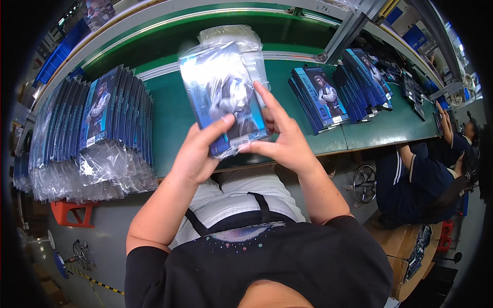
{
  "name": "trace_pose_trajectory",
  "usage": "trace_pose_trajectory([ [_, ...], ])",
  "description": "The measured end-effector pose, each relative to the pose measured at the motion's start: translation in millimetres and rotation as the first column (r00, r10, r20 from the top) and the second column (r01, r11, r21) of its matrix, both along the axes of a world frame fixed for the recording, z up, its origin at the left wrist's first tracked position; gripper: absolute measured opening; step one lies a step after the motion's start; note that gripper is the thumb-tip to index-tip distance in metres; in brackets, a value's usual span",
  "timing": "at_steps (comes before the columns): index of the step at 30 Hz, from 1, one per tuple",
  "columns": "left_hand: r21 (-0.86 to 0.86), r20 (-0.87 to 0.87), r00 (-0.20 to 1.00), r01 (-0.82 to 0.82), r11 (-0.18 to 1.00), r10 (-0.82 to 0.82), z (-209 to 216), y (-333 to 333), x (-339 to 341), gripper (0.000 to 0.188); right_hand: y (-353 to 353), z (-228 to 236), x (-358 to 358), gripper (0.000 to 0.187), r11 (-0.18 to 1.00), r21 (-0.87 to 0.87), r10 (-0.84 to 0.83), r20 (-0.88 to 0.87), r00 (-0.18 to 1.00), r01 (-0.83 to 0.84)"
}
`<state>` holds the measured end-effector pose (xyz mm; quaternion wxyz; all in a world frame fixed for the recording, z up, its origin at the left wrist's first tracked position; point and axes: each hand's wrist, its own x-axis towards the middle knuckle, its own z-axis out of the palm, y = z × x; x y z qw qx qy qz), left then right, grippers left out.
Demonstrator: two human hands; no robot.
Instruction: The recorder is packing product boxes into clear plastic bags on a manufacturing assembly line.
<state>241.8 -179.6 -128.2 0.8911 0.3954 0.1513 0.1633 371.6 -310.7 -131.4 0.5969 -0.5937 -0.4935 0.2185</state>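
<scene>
I hold a flat blue box with a figure picture, wrapped in a clear plastic bag (pixel 218 90), up over the green bench (pixel 172 115). My left hand (pixel 197 151) grips its lower left corner, thumb across the front. My right hand (pixel 280 136) holds the lower right edge, with the index finger stretched up along the box's side. The bag's loose open end sticks up past the top of the box.
A row of bagged blue boxes (pixel 97 123) stands on edge at the left, bag ends hanging over the bench edge. More blue boxes (pixel 321 97) lie at the right and further along (pixel 367 77). A seated person (pixel 426 174) works at far right. A handwheel (pixel 364 182) sits under the bench.
</scene>
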Motion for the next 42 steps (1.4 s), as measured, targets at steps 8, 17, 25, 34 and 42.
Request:
trace_pose_trajectory([
  [8,0.159,-0.013,0.879,0.473,0.867,-0.477,4,3,-25,0.051,-13,30,-8,0.023,0.753,0.612,-0.276,-0.038,0.960,0.241],
  [17,-0.165,0.060,0.943,0.332,0.929,-0.327,-27,7,-35,0.059,4,20,-55,0.030,0.913,0.228,0.265,0.304,0.915,-0.340],
  [25,0.086,-0.119,0.980,0.168,0.982,-0.157,19,29,-60,0.074,-2,-18,16,0.017,0.910,0.175,-0.408,0.202,0.891,0.377],
  [34,0.515,-0.254,0.958,0.015,0.857,0.136,69,25,-75,0.068,20,-20,7,0.024,0.937,0.006,-0.326,-0.339,0.883,0.348],
  [42,0.894,0.446,0.649,-0.295,-0.336,0.616,83,80,-109,0.050,-5,-21,34,0.023,0.901,0.033,-0.391,-0.374,0.841,0.433],
])
